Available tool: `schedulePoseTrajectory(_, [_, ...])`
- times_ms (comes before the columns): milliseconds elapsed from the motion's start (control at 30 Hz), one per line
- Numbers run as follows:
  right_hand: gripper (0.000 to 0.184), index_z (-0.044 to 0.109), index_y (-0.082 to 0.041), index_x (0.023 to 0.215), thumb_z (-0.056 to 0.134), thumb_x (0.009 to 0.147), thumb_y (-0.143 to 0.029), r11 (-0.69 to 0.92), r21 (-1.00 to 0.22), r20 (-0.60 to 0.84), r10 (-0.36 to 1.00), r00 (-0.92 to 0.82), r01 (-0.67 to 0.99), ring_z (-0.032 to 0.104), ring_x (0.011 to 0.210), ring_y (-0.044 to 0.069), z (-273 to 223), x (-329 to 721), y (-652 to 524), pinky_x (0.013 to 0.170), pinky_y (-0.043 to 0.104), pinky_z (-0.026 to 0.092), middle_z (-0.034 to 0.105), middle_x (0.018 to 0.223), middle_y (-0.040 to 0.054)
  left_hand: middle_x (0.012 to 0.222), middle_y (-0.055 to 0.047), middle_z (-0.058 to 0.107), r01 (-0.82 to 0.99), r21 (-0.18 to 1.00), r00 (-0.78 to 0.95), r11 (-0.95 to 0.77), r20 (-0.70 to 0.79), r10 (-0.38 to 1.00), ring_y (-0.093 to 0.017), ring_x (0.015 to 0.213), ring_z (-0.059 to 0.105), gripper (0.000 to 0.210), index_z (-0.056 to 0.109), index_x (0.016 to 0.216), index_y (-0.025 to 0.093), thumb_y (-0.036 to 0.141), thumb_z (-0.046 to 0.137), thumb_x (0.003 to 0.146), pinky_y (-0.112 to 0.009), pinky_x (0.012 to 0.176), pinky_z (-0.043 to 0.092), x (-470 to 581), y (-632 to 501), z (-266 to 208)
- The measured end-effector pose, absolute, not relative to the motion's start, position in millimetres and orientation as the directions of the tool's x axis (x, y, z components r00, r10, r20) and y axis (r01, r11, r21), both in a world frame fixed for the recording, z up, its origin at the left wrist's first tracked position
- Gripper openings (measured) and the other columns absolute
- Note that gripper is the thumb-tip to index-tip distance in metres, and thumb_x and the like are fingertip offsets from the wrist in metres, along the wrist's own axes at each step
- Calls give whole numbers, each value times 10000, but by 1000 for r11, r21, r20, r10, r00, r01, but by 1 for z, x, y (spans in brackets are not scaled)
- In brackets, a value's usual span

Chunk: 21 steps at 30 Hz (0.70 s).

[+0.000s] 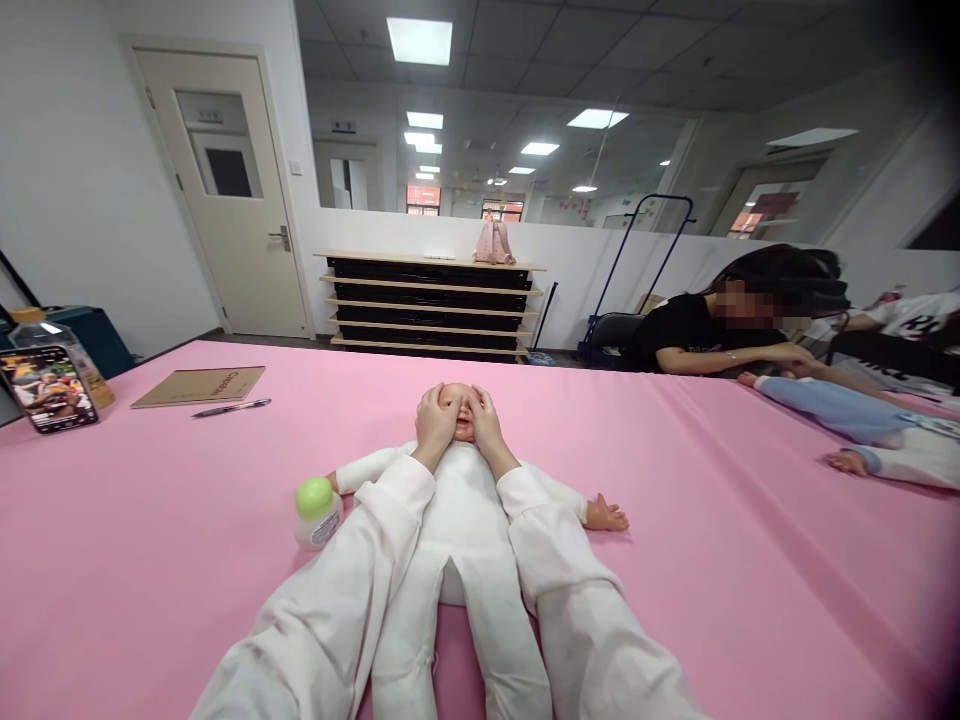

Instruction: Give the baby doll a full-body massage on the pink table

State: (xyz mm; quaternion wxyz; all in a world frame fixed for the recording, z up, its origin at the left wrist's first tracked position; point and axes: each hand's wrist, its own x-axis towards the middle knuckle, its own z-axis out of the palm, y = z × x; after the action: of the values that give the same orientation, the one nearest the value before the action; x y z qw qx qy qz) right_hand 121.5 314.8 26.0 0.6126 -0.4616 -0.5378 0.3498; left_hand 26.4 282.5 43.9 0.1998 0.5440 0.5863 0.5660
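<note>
A baby doll (469, 505) in a white cloth suit lies on its back on the pink table cover, its arms spread out and its head at the far end. Around one side of its head, my left hand (436, 422) is cupped with the thumb over the face. On the opposite side, my right hand (487, 424) curves the same way. The doll's eyes and cheeks are mostly covered, while its mouth shows between my hands. A small jar with a green lid (318, 512) stands beside the doll's arm on the left, next to my left sleeve.
At the left are a phone (49, 390) leaning on a bottle (82, 365), a brown notebook (199, 386) and a pen (231, 408). Across to the right, a person (697, 335) leans on the pink table (675, 600) near another doll (840, 408). A shelf rack (431, 300) stands behind.
</note>
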Motion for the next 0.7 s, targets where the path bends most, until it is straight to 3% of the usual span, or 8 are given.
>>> schedulePoseTrajectory(367, [375,533,-190,1077,403,758,-340,289,-957,286,934,212,19,444,1148,179,26,120,317,992,335,324,516,1212,64,1255,-80,502,419,882,-331,-216,370,868,-185,1172,433,382,501,1183,171,278,391,834,-294,994,328,25,285,44])
schedulePoseTrajectory(700, [501,500,-180,1122,564,676,-398,346,-938,346,924,165,29,430,1155,210,22,123,315,999,353,312,484,1241,90,1255,-84,498,417,882,-326,-221,372,869,-214,1172,429,482,495,1186,169,425,510,778,-306,988,335,26,283,45])
